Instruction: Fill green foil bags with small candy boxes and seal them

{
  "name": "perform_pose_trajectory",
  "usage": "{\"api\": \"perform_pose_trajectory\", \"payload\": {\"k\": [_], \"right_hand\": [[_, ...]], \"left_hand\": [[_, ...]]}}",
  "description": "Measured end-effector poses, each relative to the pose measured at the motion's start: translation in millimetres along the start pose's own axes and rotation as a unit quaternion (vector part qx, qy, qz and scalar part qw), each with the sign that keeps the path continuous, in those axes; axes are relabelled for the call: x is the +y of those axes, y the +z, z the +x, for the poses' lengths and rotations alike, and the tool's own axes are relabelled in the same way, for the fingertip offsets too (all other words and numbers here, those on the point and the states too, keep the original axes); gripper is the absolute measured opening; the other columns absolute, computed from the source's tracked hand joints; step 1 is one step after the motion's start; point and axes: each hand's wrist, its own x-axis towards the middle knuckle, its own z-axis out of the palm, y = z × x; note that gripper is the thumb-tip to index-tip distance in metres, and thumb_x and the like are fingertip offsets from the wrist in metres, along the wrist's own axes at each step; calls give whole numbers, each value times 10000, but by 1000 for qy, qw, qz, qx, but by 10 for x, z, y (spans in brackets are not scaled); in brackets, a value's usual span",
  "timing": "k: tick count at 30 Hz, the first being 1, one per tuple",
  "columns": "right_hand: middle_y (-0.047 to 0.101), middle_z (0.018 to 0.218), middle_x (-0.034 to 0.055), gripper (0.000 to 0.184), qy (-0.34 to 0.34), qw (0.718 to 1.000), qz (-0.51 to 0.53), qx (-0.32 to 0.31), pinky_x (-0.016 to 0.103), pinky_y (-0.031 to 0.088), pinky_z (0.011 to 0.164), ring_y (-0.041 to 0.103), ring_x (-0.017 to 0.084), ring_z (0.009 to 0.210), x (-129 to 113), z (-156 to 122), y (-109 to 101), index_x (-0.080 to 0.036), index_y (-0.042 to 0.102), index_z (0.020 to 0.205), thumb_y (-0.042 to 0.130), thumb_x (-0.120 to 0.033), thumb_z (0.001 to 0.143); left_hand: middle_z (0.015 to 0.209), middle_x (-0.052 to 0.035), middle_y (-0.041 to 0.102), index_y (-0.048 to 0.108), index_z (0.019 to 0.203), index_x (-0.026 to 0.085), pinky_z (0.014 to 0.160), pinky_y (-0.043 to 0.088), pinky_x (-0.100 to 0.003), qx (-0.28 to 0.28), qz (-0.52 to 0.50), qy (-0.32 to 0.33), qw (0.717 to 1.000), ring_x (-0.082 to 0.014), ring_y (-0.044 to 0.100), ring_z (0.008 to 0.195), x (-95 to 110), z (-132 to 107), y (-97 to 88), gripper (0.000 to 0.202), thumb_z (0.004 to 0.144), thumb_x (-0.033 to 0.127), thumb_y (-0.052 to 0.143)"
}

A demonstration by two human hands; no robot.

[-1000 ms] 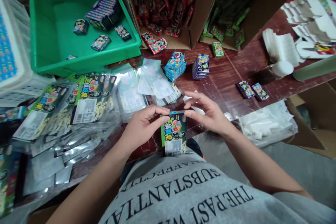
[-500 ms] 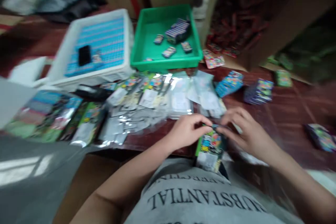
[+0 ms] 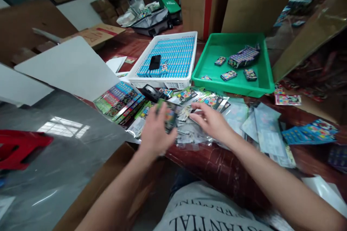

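Note:
My left hand [image 3: 155, 133] is closed around a small printed candy packet [image 3: 170, 115], held just above the table's near edge. My right hand [image 3: 213, 121] reaches over the heap of clear and printed plastic bags [image 3: 189, 131], fingers spread and lying on them. Finished packets [image 3: 119, 99] lie in a fanned row to the left of my left hand. Several small candy boxes [image 3: 242, 57] sit in the green tray [image 3: 233, 85] beyond the bags.
A white basket [image 3: 162, 81] full of blue boxes holds a black phone [image 3: 154, 62]. Blue boxes [image 3: 309, 133] and flat empty bags [image 3: 267, 130] lie to the right. Cardboard cartons [image 3: 206, 1] stand behind. A grey glossy sheet [image 3: 67, 133] and a red object [image 3: 18, 148] fill the left.
My head has turned left. My left hand has carried the packet leftward to the bag heap, and my right hand has let go of it and now rests on the bags.

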Motion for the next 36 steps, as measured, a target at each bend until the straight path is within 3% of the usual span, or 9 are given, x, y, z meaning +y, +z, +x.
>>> {"api": "perform_pose_trajectory", "payload": {"k": [4,8,13,16,19,23,30,33,36], "right_hand": [[270,1683,235,822,-26,966,-225,-121,552,272,1251,253,375,1571,-20,492,507,-82,380,1574,656,-529,943],[305,1633,330,966,-30,929,-336,-150,581,253,1227,294,443,1531,-63,620,906,19,376,1547,635,-652,903],[675,1311,219,303,-97,926,-333,-150,439,461,1017,602,327,1242,-107,422,1015,-102,682,1191,476,-253,1028],[731,1133,190,285,-113,926,-329,-149,381,501,879,662,295,1095,-55,360,952,-121,696,1087,425,-105,999],[740,1101,167,244,-125,927,-325,-142,346,510,820,667,287,1075,-23,370,911,-140,689,1077,454,-177,1023],[748,1099,128,284,-141,930,-317,-125,335,525,821,673,272,1093,-47,342,827,-177,683,1081,488,-382,1051],[762,1019,82,275,-137,941,-304,-58,357,519,913,714,243,988,103,22,324,-203,694,1033,446,-317,1070],[762,985,74,254,-131,953,-271,-7,374,537,881,722,247,950,205,-122,73,-213,696,1012,475,-327,1061],[760,1049,63,189,-136,970,-194,63,376,552,909,725,234,979,209,-240,-156,-227,682,1059,514,-315,1048]], "left_hand": [[1556,-252,414,348,1583,98,1176,389,-535,-88,119,-76,986,-450,461,1414,-1108,445,-86,952,751,392,705],[1539,-269,453,472,1504,66,1162,393,-545,-116,121,-57,984,-464,484,1394,-1436,583,33,859,724,355,687],[1549,-276,460,569,1410,60,1204,327,-554,-73,109,-48,990,-439,438,1437,-1218,453,129,664,799,308,656],[1510,-255,517,598,1376,76,1213,328,-514,-33,86,-36,995,-376,456,1432,-1009,411,95,544,902,343,608],[1337,-181,672,638,1326,140,1147,421,-476,-28,54,-11,998,-310,588,1296,-764,498,78,406,981,321,525],[1321,-122,698,647,1325,183,1117,453,-383,-100,32,61,993,-255,613,1265,-459,841,215,374,978,295,566],[1273,-216,679,662,1278,125,989,528,-452,-227,81,95,966,-394,648,1184,-92,1432,623,837,587,513,931],[1211,-202,710,685,1197,142,937,542,-440,-226,100,75,966,-380,679,1135,49,1546,530,595,718,446,866],[1218,-177,712,659,1194,163,908,534,-411,-187,99,59,976,-332,696,1112,204,1523,192,296,956,335,619]]}}
